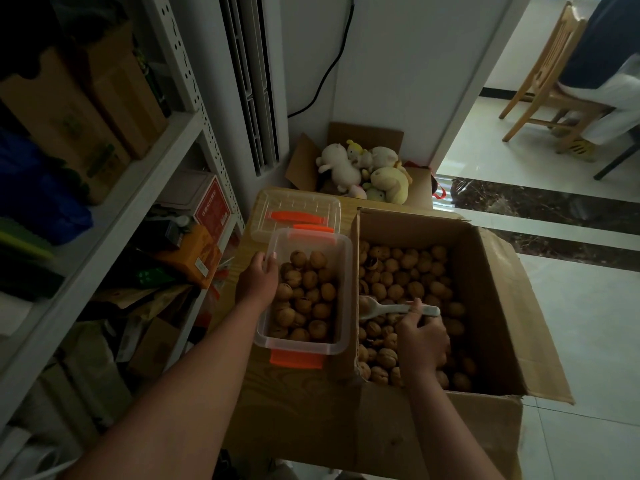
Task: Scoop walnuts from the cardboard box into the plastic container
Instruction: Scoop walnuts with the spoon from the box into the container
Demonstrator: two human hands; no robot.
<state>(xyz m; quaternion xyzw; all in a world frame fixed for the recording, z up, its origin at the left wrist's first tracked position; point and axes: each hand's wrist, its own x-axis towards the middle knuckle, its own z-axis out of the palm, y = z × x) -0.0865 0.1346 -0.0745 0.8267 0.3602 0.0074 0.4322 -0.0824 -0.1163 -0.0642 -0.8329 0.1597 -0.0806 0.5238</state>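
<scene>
A large open cardboard box [491, 306] holds many walnuts [412, 282]. To its left stands a clear plastic container [341, 268] with orange clips, mostly filled with walnuts [304, 299]. My left hand [258, 280] grips the container's left rim. Inside the box, my right hand [422, 337] holds the handle of a white spoon [384, 309]. The spoon's bowl points left toward the container and carries a walnut just above the pile.
The container's clear lid [294, 209] lies behind it on a wooden surface [294, 403]. A box of plush toys [367, 171] sits farther back. A cluttered metal shelf [138, 188] lines the left side. A person on a wooden chair [554, 84] sits at the far right.
</scene>
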